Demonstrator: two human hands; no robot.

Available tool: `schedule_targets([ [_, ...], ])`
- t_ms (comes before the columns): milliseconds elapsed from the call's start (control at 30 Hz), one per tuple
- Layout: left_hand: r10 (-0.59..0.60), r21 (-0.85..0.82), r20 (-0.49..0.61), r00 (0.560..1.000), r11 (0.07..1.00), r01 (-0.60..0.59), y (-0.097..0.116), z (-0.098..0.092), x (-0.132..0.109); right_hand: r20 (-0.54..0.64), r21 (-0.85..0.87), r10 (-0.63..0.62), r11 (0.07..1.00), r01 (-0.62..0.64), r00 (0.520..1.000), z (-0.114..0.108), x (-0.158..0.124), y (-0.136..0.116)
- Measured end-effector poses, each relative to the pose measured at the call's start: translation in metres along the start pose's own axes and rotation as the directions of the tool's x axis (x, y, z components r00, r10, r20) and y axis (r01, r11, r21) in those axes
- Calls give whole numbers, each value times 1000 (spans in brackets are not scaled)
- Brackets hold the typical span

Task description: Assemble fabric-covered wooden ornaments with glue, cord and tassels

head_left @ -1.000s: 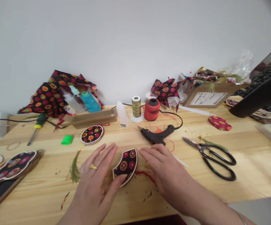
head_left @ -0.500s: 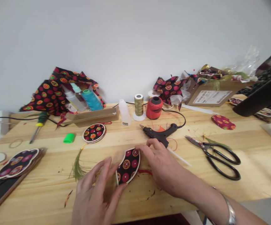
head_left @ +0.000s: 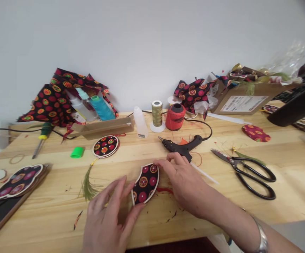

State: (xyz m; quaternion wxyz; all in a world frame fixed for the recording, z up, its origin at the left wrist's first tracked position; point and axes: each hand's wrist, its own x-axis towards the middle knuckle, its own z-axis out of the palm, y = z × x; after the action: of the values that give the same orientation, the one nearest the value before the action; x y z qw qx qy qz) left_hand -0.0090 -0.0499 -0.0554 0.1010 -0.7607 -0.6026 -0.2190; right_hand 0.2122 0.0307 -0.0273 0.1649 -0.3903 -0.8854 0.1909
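A curved, fabric-covered piece [head_left: 145, 182], black with red and orange circles, lies on the wooden table [head_left: 44, 218] between my hands. My left hand [head_left: 107, 219] grips its lower end between thumb and fingers. My right hand [head_left: 184, 181] pinches its upper right edge, fingers curled. A black glue gun [head_left: 180, 147] rests just beyond my right hand, with a clear glue stick [head_left: 203, 174] beside it. A round disc in the same fabric [head_left: 105, 146] with a green feather tassel [head_left: 87, 184] lies to the left.
Black scissors [head_left: 247, 170] lie to the right. Thread spools [head_left: 175, 117], a small white bottle [head_left: 141, 123], a cardboard tray [head_left: 102, 128], a screwdriver [head_left: 42, 135] and fabric scraps line the back. A stack of shaped pieces [head_left: 17, 179] sits at left, a cardboard box [head_left: 243, 102] at back right.
My hands went from lying flat beside the piece to closing on it. The right fingers curled onto its upper edge and the left hand drew back toward me.
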Motion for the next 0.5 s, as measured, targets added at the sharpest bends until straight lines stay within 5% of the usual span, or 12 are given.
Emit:
schedule_targets([
  [500,11,33,17,1000,999,-11,-1,-3,1,10,91,54,994,-54,999,3,0,4],
])
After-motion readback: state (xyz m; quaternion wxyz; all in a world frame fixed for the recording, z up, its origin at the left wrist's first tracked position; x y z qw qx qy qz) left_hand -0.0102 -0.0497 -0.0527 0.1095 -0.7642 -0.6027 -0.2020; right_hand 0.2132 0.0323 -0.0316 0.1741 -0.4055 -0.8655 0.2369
